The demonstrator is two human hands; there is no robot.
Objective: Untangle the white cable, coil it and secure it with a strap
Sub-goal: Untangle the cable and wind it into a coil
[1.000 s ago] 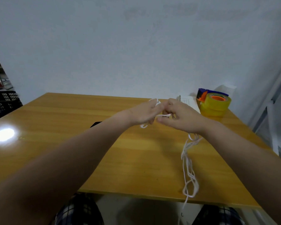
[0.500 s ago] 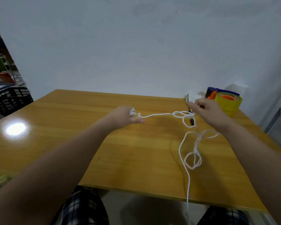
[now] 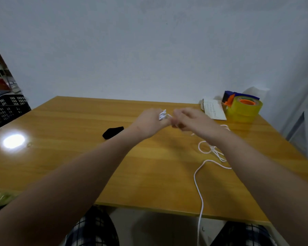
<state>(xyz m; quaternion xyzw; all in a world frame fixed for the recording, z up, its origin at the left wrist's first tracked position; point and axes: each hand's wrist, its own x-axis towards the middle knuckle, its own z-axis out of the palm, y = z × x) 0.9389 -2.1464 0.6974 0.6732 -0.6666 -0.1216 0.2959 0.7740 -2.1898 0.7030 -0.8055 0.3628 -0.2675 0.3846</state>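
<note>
Fingers [image 3: 180, 113] of the right hand [image 3: 192, 124] look curled on the white cable [image 3: 214, 150], touching the left hand [image 3: 149, 121], which holds small wound loops. Spare cable lies at four o'clock. It looks soft and light; grab near the loops.

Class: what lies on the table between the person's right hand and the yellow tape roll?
A white printed leaflet lies between the right hand and the yellow tape roll, seen in the head view.
</note>
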